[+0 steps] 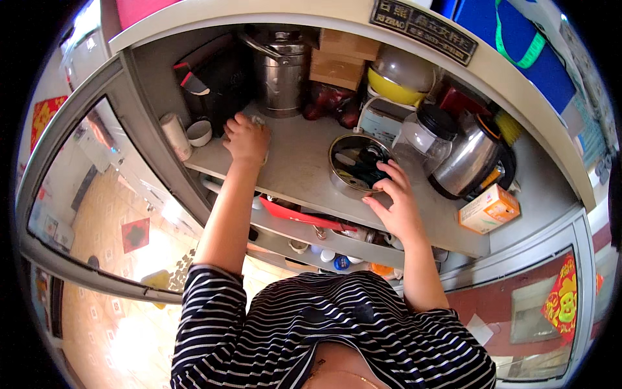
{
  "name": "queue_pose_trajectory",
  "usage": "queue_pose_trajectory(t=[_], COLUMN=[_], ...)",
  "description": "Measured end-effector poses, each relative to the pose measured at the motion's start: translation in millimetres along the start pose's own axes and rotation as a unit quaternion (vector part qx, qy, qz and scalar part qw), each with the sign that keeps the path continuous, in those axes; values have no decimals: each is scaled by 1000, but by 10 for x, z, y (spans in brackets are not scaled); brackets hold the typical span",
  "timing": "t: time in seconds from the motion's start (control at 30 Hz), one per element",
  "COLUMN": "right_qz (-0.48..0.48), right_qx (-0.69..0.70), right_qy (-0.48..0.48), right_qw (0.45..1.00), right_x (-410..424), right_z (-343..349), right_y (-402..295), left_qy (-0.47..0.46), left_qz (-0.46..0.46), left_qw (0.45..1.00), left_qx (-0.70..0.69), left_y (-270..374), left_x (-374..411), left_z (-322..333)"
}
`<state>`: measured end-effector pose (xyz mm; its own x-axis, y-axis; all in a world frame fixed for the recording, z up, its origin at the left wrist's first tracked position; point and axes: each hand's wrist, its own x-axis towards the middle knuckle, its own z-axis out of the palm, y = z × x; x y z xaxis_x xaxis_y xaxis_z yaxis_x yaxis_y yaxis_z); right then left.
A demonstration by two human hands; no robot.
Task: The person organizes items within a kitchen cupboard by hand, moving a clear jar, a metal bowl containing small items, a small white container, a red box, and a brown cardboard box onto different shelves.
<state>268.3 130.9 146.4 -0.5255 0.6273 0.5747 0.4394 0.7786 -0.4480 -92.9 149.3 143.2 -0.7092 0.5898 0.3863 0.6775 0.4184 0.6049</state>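
Note:
My left hand (247, 140) is over the left part of the cabinet shelf (296, 155), its fingers curled around a small pale object (258, 119) that they mostly hide. Just left of it are a small white bowl (199, 133) and a pale cylindrical roll (176, 136). Towards the right, a round metal tin (346, 186) stands near the shelf's front edge, with dark items and some metal pieces inside. My right hand (399, 199) is at the tin's right front side, fingertips at its rim and thumb low by its outer wall.
Along the back stand a lidded steel canister (282, 73), cardboard boxes (337, 63) and a yellow bowl (388, 87). At right are a clear jar (420, 141), a steel electric kettle (461, 158) and an orange-white carton (488, 210). Glass doors (121, 194) swing out either side; lower shelves hold bottles.

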Motion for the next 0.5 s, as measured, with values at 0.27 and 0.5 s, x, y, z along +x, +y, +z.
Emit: queue_pose_trajectory(t=[0.27,0.5], right_qz=[-28,-23], right_qx=[8,18], right_qy=[19,18], right_qw=[999,999], right_x=[24,10], right_z=[12,14], right_y=[17,54], left_qy=[-89,-383], left_qz=[122,404], left_qw=[987,811], left_qx=[-53,-179], left_y=[-99,109], left_x=[500,-690], left_z=[463,-502])
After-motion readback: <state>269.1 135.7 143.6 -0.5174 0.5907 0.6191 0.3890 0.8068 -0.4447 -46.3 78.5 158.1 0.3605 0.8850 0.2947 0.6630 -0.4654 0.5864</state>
